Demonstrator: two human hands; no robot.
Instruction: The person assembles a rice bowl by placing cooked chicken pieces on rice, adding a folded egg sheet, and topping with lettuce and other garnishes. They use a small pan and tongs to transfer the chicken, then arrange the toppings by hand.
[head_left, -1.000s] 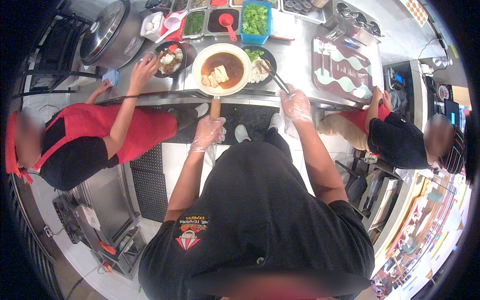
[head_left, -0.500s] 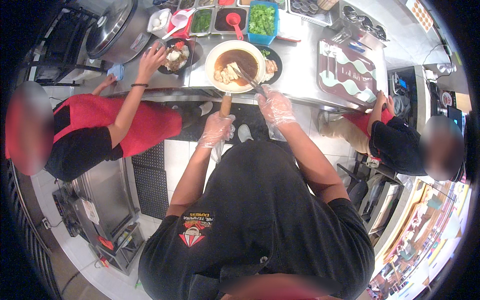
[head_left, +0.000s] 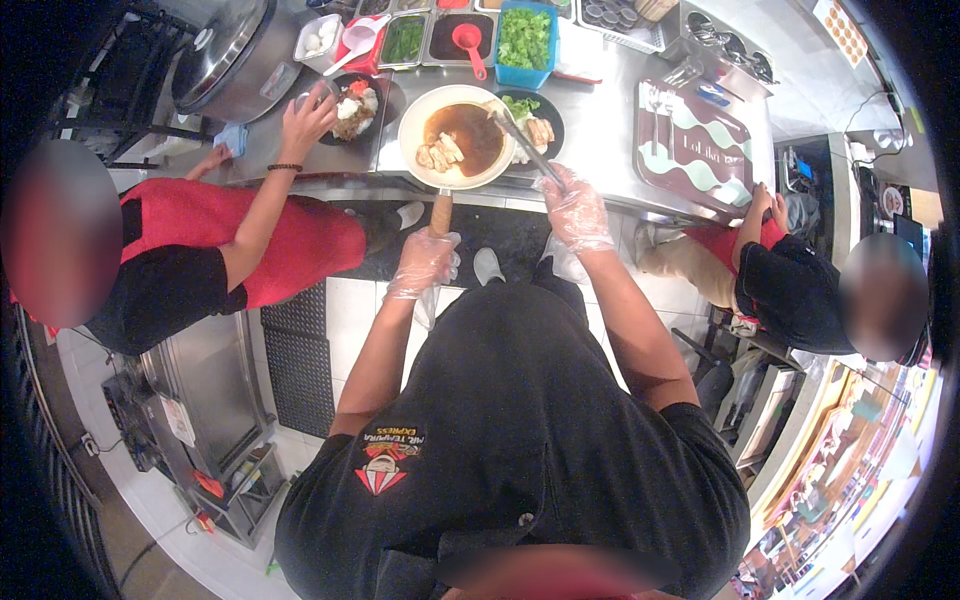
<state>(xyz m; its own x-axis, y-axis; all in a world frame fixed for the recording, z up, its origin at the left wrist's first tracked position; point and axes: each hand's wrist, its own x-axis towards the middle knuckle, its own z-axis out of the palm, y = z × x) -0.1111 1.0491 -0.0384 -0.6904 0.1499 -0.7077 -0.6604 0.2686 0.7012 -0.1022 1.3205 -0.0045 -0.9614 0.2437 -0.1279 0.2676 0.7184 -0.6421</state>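
Observation:
My left hand (head_left: 424,262), in a clear plastic glove, is closed round the wooden handle (head_left: 441,212) of a cream-coloured frying pan (head_left: 414,115). Brown sauce (head_left: 482,132) covers part of the pan's inside, with pale meat pieces (head_left: 440,154) at its lower left. Gloved too, my right hand (head_left: 577,210) grips metal tongs (head_left: 530,143), whose tips reach the pan's right rim. Whether the tips hold anything cannot be made out. Partly behind the pan and tongs stands a black bowl (head_left: 556,112) with green lettuce (head_left: 520,106), sliced meat (head_left: 541,132) and rice.
At left, a co-worker's hand (head_left: 308,117) is beside another black bowl (head_left: 372,128) of rice and toppings. A large cooker (head_left: 235,60), food containers and a blue lettuce tub (head_left: 525,45) line the back. A patterned tray (head_left: 692,145) lies right, near another person's hands (head_left: 765,200).
My right hand and the tongs have moved right, away from the meat in the pan. The pan has shifted slightly left, uncovering more of the black bowl behind it.

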